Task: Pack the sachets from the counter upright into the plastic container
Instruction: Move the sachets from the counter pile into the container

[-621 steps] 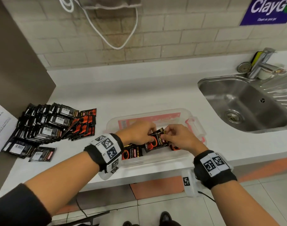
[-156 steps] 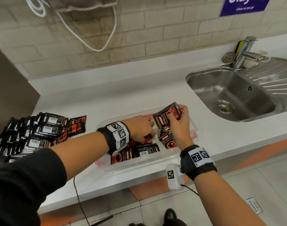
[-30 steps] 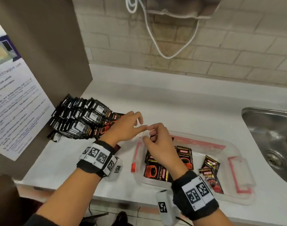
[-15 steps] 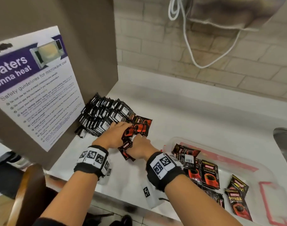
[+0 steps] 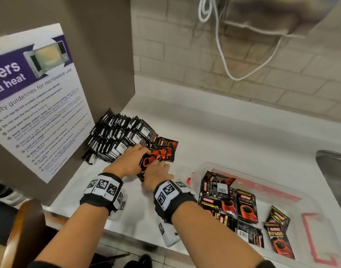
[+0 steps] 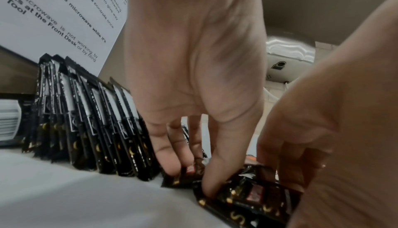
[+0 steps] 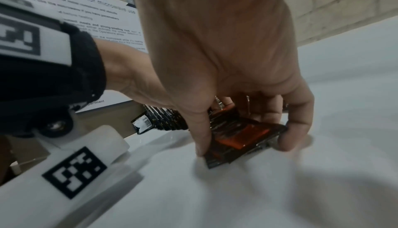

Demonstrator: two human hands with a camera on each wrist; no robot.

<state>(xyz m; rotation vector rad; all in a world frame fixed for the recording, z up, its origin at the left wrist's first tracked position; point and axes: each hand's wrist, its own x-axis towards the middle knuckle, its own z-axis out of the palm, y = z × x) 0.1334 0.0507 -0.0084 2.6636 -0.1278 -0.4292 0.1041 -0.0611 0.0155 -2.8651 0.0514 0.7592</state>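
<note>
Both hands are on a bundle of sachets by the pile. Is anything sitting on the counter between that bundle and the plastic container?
Nothing visible. The bundle of sachets is held by the left hand and right hand; only bare counter lies between it and the plastic container, whose top is open.

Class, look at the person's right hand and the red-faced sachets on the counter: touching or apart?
Touching. The right wrist view shows the right hand pinching the sachets between thumb and fingers.
</note>
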